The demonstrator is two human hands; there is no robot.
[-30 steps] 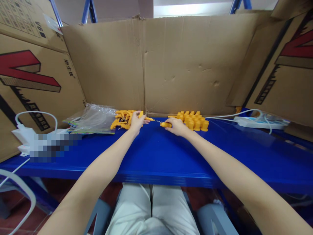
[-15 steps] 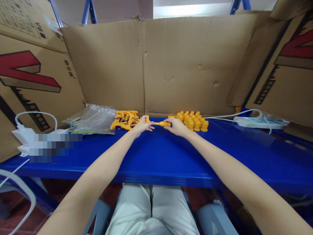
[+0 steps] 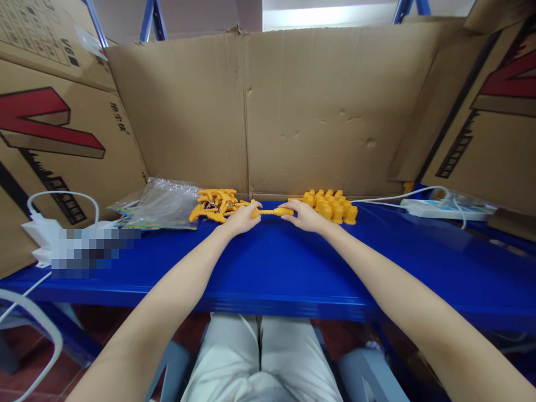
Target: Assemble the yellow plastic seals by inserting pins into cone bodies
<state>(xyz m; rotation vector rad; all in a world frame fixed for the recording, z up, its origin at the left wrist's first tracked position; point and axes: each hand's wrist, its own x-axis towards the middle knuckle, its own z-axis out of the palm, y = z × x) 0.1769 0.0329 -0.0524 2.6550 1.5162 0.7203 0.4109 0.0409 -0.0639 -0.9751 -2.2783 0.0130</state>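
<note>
Between my two hands lies an orange plastic rod-shaped part (image 3: 272, 211) on the blue table (image 3: 293, 262). My left hand (image 3: 243, 219) pinches its left end. My right hand (image 3: 305, 216) grips its thicker right end. Just left of my left hand sits a heap of orange hook-shaped pieces (image 3: 213, 204). To the right of my right hand stands a cluster of orange cap-shaped pieces (image 3: 333, 205), upright in rows.
A crumpled clear plastic bag (image 3: 161, 204) lies at the left. A white charger with cable (image 3: 42, 231) is at the far left, a white power strip (image 3: 444, 209) at the right. Cardboard walls (image 3: 318, 111) enclose the back and both sides.
My left hand moved right from the heap of hook pieces, bringing its piece up to the one in my right hand; the two now form one line.
</note>
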